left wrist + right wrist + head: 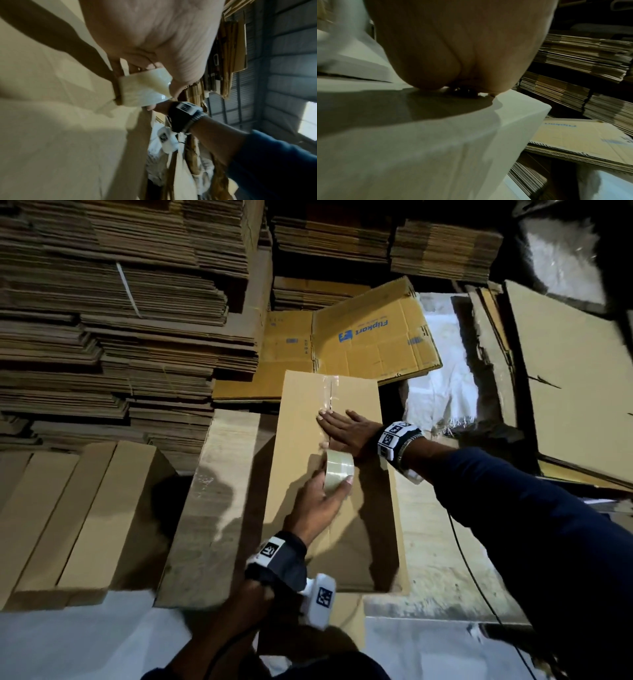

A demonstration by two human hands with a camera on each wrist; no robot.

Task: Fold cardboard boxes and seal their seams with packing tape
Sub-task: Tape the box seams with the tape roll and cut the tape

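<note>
the left hand grips the roll of clear packing tape, thumb on one side and fingers curled round the other, and holds it standing on edge against the top of the cardboard box; in the left wrist view the roll sits between thumb and fingertips right at the cardboard. the right hand lies flat, fingers straight and close together, pressing on the centre seam just beyond the roll, toward the far edge of the box. a strip of shiny tape runs along that seam from the far edge to the right hand's fingertips. the long box lies on a worn wooden table, its far end reaching past the table's far edge. folded boxes stand side by side off the table's left edge. beyond the far edge a flattened printed carton rests on other flat cartons, and tall stacks of flat cardboard fill the back left. large cardboard sheets lean at the right.
</note>
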